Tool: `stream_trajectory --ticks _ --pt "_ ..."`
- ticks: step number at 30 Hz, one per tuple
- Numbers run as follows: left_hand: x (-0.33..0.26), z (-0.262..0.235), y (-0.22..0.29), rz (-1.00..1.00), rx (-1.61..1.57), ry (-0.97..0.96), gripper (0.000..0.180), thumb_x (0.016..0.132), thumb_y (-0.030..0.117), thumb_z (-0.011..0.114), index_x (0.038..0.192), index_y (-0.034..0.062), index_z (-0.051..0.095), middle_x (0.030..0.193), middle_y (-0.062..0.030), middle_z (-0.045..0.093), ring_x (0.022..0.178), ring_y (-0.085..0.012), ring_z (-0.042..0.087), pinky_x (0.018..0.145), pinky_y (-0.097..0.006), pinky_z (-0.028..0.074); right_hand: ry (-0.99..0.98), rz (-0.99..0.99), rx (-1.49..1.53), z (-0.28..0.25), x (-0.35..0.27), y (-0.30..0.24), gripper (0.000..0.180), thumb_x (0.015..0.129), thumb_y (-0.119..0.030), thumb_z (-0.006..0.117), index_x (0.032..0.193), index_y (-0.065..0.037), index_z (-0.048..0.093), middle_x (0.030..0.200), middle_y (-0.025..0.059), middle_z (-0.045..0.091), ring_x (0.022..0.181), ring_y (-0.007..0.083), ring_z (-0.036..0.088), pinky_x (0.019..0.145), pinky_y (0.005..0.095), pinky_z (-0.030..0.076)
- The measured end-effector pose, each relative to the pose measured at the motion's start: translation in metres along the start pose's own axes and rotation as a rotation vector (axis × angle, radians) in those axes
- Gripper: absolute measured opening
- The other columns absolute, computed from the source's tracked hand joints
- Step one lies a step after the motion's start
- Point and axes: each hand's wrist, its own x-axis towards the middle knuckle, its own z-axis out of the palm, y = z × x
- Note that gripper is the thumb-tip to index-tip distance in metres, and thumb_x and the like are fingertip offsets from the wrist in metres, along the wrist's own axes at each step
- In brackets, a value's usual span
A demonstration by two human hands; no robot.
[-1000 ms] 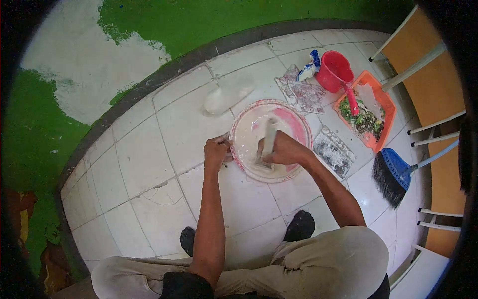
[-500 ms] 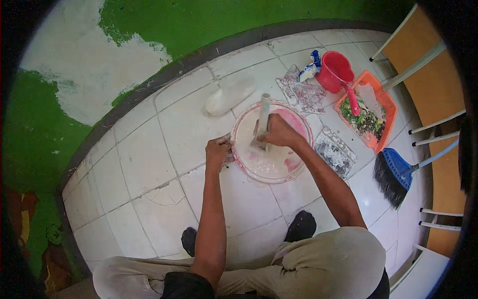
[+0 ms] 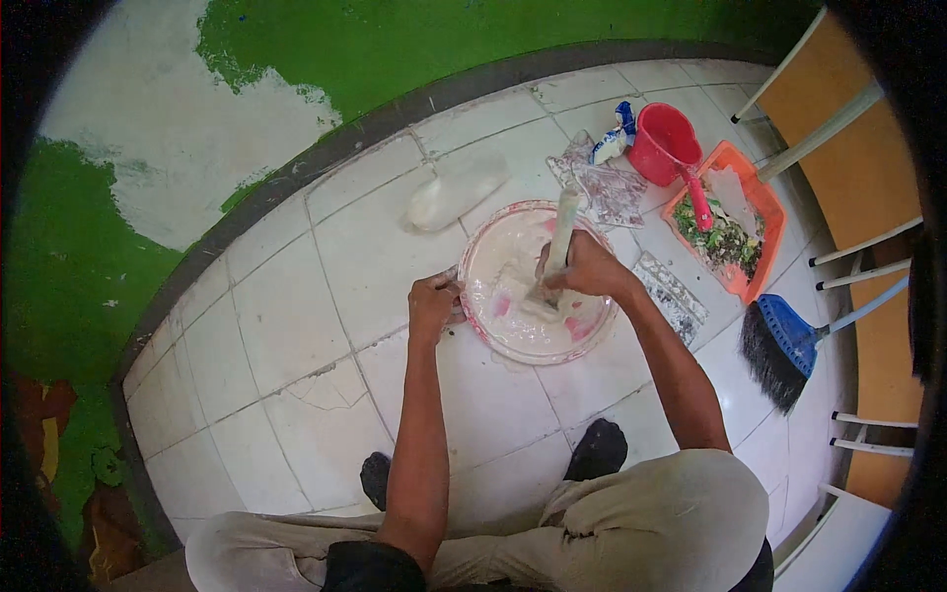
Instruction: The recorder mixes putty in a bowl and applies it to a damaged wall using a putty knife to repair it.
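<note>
Tiled floor (image 3: 286, 306); hands (image 3: 431, 304) (image 3: 589, 266) at basin (image 3: 477, 331); tool (image 3: 563, 229), tip (image 3: 542, 304) seemingly half-buried in paste (image 3: 496, 255).

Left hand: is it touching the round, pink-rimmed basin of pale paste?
Touching. In the head view, the left hand meets the left edge of the round, pink-rimmed basin, with no gap showing at the contact.

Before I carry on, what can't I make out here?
All in the head view:
Tool: lower edge, hidden by the white paste.
Right hand: some fingertips, hidden by the hand itself.
Basin: most of its floor, covered by paste.
Broom: handle's far end, lost toward the dark right rim.
Scraps: too small to identify.
</note>
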Motion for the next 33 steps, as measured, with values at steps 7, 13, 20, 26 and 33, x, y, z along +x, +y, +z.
stream_trajectory --ticks 7,13,20,26,33 --pt "0.001 -0.001 -0.001 0.007 0.02 -0.001 0.025 0.086 0.007 0.061 0.108 -0.0042 0.067 0.086 -0.0108 0.069 0.07 -0.0186 0.068 0.059 -0.035 0.061 0.208 0.111 0.129 -0.021 -0.013 0.023 0.019 0.067 -0.006 0.072 0.085 -0.004 0.07 0.086 0.0091 0.069 0.08 0.0223 0.065 0.073 0.0373 0.052" --pt "0.005 -0.003 -0.004 -0.01 0.051 -0.026 0.032 0.089 0.008 0.06 0.119 0.0007 0.064 0.093 -0.0106 0.07 0.071 -0.0199 0.069 0.062 -0.035 0.062 0.067 -0.585 -0.645 0.042 -0.054 0.018 0.031 0.06 -0.001 0.068 0.089 -0.01 0.072 0.086 0.0064 0.067 0.081 0.0256 0.059 0.069 0.0377 0.051" --pt "0.005 0.002 -0.005 0.024 0.08 0.031 0.027 0.085 0.009 0.064 0.111 -0.0013 0.068 0.084 -0.0086 0.07 0.067 -0.0158 0.067 0.054 -0.03 0.059 0.24 -0.612 -0.658 0.028 -0.039 0.023 0.029 0.06 0.0 0.068 0.088 -0.009 0.072 0.078 0.0028 0.066 0.079 0.0235 0.057 0.066 0.0353 0.051" --pt "0.014 -0.003 -0.015 0.169 0.31 0.149 0.027 0.078 0.005 0.07 0.104 0.0003 0.071 0.082 -0.0115 0.072 0.069 -0.0208 0.068 0.065 -0.033 0.055 0.239 -0.616 -0.444 0.027 -0.064 0.023 0.03 0.061 -0.008 0.071 0.091 -0.01 0.072 0.085 0.0037 0.07 0.081 0.0222 0.06 0.067 0.0328 0.051" --pt "0.025 0.004 -0.022 0.342 0.476 0.271 0.021 0.078 0.007 0.069 0.097 -0.0006 0.072 0.073 -0.0115 0.07 0.061 -0.0169 0.066 0.06 -0.032 0.055 0.43 -0.462 -0.65 0.018 -0.129 0.053 0.03 0.071 -0.013 0.064 0.099 -0.012 0.072 0.103 0.003 0.07 0.088 0.0226 0.062 0.072 0.0357 0.053"
